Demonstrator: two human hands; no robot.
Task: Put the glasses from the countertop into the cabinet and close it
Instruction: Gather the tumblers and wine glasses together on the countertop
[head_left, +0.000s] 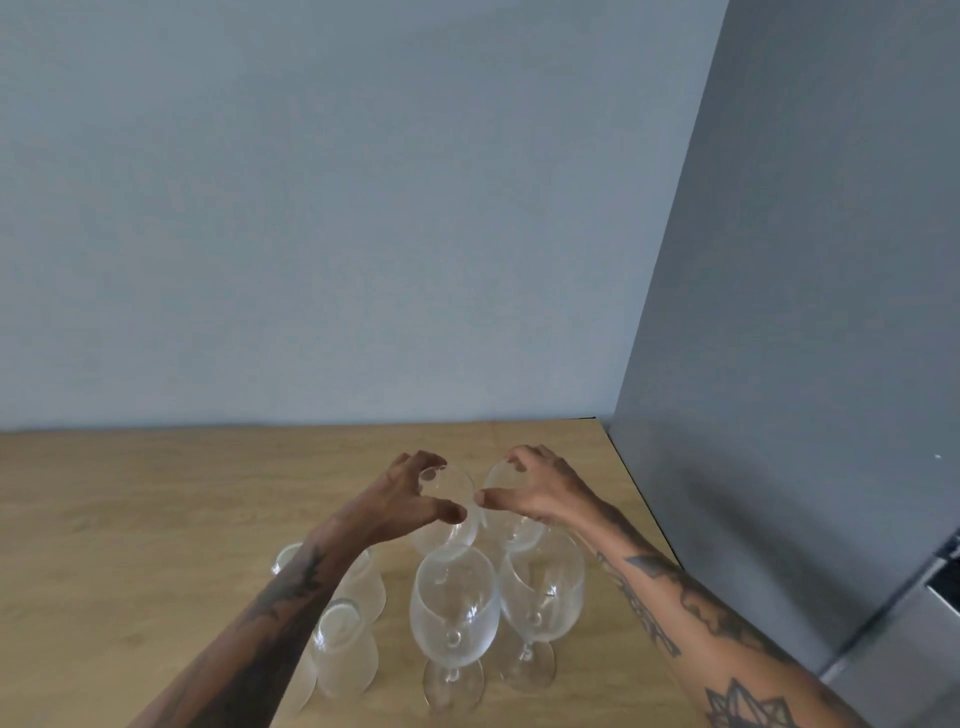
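Reaching over clustered upright glasses on the countertop, left hand cups the far-left glass, right hand the far-right glass. Fingers curl around both bowls; firm grip unclear. Cabinet unseen.

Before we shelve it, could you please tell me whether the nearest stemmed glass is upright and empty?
Upright and empty: the stemmed glass stands on its foot on the countertop, its bowl clear.

Both hands over clustered wine glasses
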